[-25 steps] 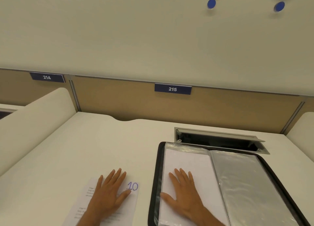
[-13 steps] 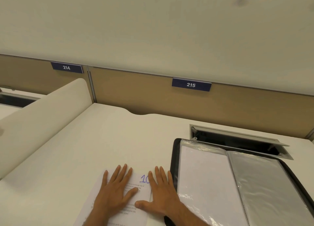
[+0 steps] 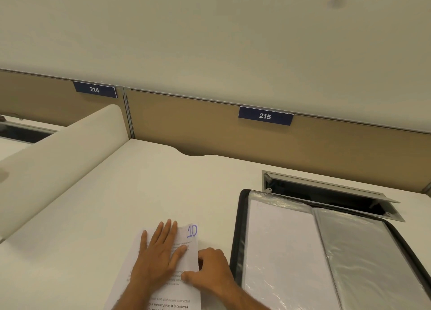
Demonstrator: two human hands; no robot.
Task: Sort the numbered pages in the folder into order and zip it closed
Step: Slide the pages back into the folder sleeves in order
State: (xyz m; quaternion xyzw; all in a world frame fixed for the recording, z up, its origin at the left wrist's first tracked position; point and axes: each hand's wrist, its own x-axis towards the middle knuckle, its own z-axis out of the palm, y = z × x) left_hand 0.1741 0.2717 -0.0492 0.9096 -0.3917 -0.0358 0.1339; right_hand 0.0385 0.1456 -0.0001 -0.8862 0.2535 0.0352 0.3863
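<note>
A printed page (image 3: 192, 231) marked "10" in blue pen lies on the white desk (image 3: 140, 193), left of the open black zip folder (image 3: 238, 235). My left hand (image 3: 158, 256) rests flat on the page with its fingers spread. At the page's right edge, my right hand (image 3: 210, 270) has its thumb on the sheet and its fingers curled at the edge, pinching it. In the folder, the left plastic sleeve (image 3: 279, 251) holds a white sheet with its blank side up. The right sleeve (image 3: 368, 263) looks grey and empty.
An open cable hatch (image 3: 326, 193) is sunk into the desk just behind the folder. A tan partition with a label "215" (image 3: 265, 116) closes off the back. A rounded white divider (image 3: 58, 155) borders the desk on the left.
My right hand left the folder's left sleeve, crossed to page 10, lay flat there, and now curls its fingers at the page's right edge. The left hand stayed on the page.
</note>
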